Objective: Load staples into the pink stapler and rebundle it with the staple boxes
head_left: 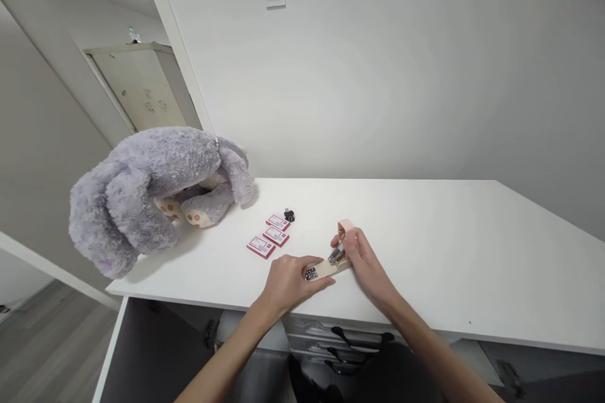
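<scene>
My left hand [292,280] pinches one end of a narrow cream strip [326,269] between thumb and fingers, just above the white tabletop. A small dark studded patch [311,274] shows at that end of the strip. My right hand [360,259] is closed at the other end, its fingers around a small silver metal piece [336,254] with a pink loop [346,225] standing up from it. The metal piece lies over the strip. Whether the right fingers also grip the strip is hidden. The exact kind of both items is too small to tell.
Several red-and-white boxes [275,236] lie left of my hands, with a small black item [289,215] behind them. A large lilac plush toy [155,164] slumps over the table's left end. Black-handled drawers [350,338] sit below the front edge; a wall rises behind.
</scene>
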The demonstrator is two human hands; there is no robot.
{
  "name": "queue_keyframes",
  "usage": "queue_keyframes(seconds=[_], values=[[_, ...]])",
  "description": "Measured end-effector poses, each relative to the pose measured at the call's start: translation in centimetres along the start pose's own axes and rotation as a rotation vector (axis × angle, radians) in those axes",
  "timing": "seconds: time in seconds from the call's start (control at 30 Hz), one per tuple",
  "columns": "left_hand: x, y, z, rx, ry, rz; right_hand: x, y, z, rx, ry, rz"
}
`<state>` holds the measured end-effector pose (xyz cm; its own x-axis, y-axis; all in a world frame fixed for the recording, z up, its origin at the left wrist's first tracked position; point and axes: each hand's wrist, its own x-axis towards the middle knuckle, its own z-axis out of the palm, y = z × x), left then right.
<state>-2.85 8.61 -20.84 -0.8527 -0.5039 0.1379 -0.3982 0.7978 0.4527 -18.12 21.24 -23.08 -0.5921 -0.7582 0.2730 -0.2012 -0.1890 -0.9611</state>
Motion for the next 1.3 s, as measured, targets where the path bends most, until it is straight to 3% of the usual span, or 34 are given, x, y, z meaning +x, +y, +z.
queue_keyframes(seconds=[0.13,0.23,0.37,0.5,0.7,0.9,1.1,1.3], values=[[-0.2,0.0,0.1,0.009,0.042,-0.007,-0.4,0.8,-0.3,-0.039,0.185,0.034],[-0.3,-0.2,0.2,0.021,0.069,0.014,-1.0,1.1,-1.4,-0.055,0.25,0.056],[-0.2,-0.6,0.3,0.068,0.099,0.071,-2.0,1.1,-3.6,-0.018,0.207,0.029],[-0.2,-0.7,0.3,0.102,0.131,0.13,-3.0,1.1,-6.6,0.016,0.129,0.116],[-0.3,-0.4,0.0,0.05,0.183,0.258,-3.6,0.7,-9.7,-0.316,0.055,0.149],[-0.2,-0.6,0.1,0.031,0.226,0.33,-3.6,0.6,-9.5,-0.44,0.046,0.123],[-0.4,-1.1,0.4,0.091,0.364,0.262,-3.6,1.0,-9.3,-0.483,0.05,0.102],[-1.2,-2.2,-0.1,0.292,0.477,0.184,-3.6,1.4,-9.2,-0.525,0.073,0.077]])
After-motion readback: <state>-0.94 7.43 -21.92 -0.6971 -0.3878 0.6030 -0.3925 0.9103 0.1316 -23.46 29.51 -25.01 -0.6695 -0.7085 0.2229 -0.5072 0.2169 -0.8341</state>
